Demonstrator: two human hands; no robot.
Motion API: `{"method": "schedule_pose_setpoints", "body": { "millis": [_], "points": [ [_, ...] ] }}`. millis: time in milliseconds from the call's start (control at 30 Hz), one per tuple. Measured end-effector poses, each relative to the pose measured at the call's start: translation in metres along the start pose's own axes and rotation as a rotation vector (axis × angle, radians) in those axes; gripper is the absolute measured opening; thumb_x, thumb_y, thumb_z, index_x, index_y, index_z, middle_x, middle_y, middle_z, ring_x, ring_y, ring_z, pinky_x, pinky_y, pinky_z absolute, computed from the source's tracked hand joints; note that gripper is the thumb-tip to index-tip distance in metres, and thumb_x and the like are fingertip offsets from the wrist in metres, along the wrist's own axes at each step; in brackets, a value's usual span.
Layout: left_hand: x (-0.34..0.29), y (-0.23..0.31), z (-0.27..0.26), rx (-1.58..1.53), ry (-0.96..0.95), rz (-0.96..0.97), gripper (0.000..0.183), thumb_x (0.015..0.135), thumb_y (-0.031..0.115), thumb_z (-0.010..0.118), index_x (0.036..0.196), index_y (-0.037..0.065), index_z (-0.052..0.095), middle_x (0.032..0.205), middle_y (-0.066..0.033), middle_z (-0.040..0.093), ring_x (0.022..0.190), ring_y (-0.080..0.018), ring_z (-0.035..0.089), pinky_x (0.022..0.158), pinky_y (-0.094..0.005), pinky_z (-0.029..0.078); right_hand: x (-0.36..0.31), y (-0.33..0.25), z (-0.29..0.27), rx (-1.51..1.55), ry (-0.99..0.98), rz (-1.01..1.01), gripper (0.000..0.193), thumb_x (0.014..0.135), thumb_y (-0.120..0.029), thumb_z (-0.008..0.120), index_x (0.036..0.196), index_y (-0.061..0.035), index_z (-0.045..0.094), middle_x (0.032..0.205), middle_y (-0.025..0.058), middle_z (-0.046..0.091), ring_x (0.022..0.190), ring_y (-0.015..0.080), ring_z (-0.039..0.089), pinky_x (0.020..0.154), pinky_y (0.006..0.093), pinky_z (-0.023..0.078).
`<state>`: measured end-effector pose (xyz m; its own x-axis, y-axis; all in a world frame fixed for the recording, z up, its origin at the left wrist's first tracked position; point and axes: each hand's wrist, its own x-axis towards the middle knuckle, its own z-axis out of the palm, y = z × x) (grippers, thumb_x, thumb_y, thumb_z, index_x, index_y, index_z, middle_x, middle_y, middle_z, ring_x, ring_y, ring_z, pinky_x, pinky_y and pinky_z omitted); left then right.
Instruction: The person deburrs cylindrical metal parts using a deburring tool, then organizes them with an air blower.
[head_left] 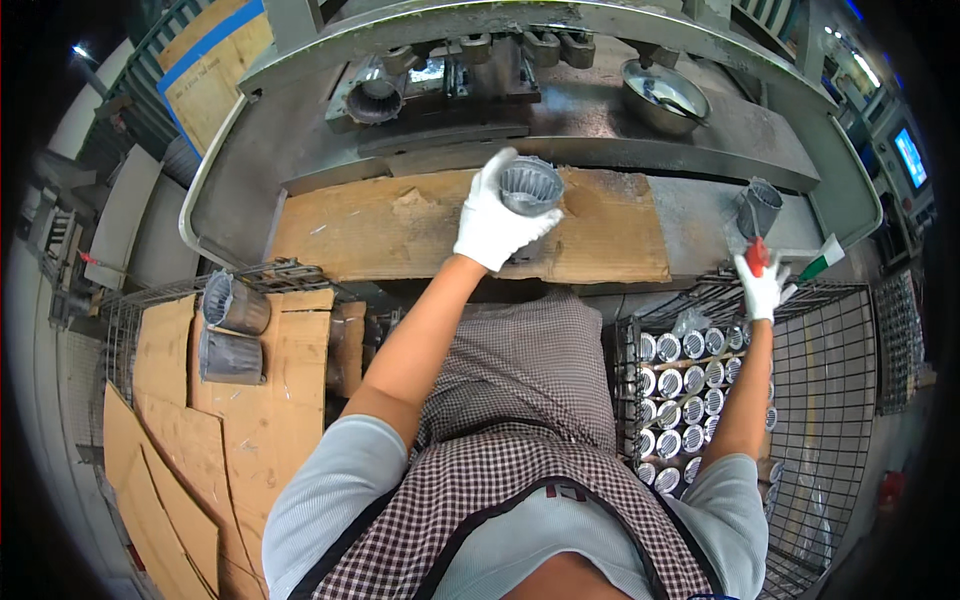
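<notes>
My left hand [500, 218], in a white glove, is closed round the side of a grey ribbed metal cup [532, 186]. The cup is tilted so that its mouth and inner ribs show, above a cardboard sheet [420, 232] on the bench. Out to the right, my gloved right hand [763, 290] grips a red-handled tool [757, 256]; its thin tip is hard to make out. Just beyond the tool stands another grey metal cup [760, 208]. Beside my right hand, a green and white handled tool [822, 260] slants upward; whether my fingers touch it I cannot tell.
Two grey cups [232, 357] rest on cardboard at left. Rows of shiny round parts [692, 380] fill a wire basket [825, 400] at right. On the machine bed are another cup [376, 100] and a metal bowl [665, 98]. A lit screen [910, 157] stands far right.
</notes>
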<state>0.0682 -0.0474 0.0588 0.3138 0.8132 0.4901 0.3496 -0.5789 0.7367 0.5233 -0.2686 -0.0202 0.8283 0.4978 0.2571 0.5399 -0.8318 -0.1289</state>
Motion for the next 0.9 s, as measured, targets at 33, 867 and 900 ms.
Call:
{"method": "schedule_pose_setpoints", "body": {
  "millis": [33, 867, 900],
  "points": [
    [0.007, 0.014, 0.000, 0.125, -0.054, 0.106, 0.089, 0.059, 0.037, 0.089, 0.133, 0.009, 0.050, 0.126, -0.0200, 0.057, 0.115, -0.0328, 0.058, 0.096, -0.0392, 0.050, -0.003, 0.013, 0.011, -0.025, 0.047, 0.037, 0.085, 0.081, -0.068, 0.061, 0.143, -0.0116, 0.048, 0.152, 0.0224, 0.034, 0.146, 0.0417, 0.017, 0.117, 0.0453, 0.018],
    [-0.013, -0.008, -0.036, 0.338, 0.125, 0.604, 0.061, 0.053, 0.032, 0.082, 0.107, 0.012, 0.065, 0.112, -0.0188, 0.061, 0.091, -0.0366, 0.062, 0.076, -0.0442, 0.051, -0.212, -0.241, -0.119, 0.777, -0.725, -0.608, 0.054, 0.086, -0.043, 0.068, 0.121, -0.0039, 0.055, 0.098, 0.0199, 0.067, 0.088, 0.0351, 0.066, 0.079, 0.0372, 0.051],
    [-0.012, -0.009, -0.036, 0.326, 0.126, 0.597, 0.061, 0.053, 0.032, 0.083, 0.108, 0.012, 0.065, 0.111, -0.0185, 0.061, 0.090, -0.0363, 0.062, 0.075, -0.0441, 0.051, -0.210, -0.239, -0.120, 0.775, -0.727, -0.619, 0.054, 0.086, -0.043, 0.068, 0.121, -0.0039, 0.055, 0.098, 0.0199, 0.067, 0.088, 0.0351, 0.066, 0.079, 0.0372, 0.051]
  ]
}}
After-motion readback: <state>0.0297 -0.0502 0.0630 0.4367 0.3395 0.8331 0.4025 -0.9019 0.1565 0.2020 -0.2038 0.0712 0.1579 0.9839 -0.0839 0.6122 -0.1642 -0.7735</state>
